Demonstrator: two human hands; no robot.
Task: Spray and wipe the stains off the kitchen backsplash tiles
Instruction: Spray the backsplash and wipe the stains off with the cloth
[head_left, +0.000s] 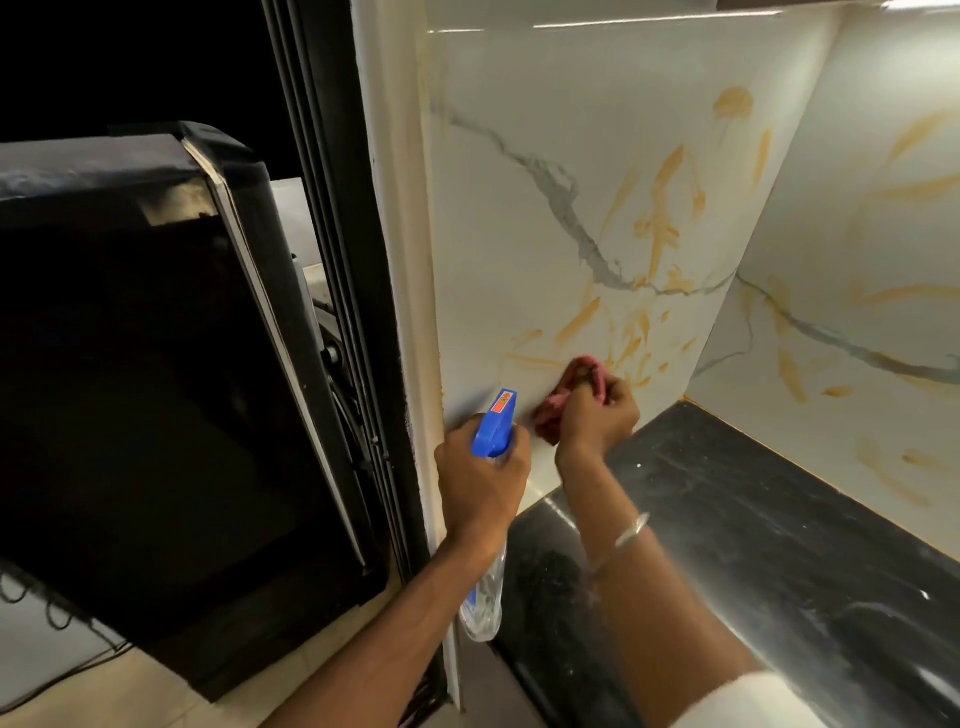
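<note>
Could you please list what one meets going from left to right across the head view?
large glossy black appliance → black vertical frame → clear spray bottle with blue head → crumpled pink cloth → black stone countertop

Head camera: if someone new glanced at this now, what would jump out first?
The orange smears streak the white marble-look backsplash tiles, on both walls of the corner. Low on the left wall, the right hand presses a pink cloth against the tile, while the left hand grips a blue-topped spray bottle beside it.
</note>
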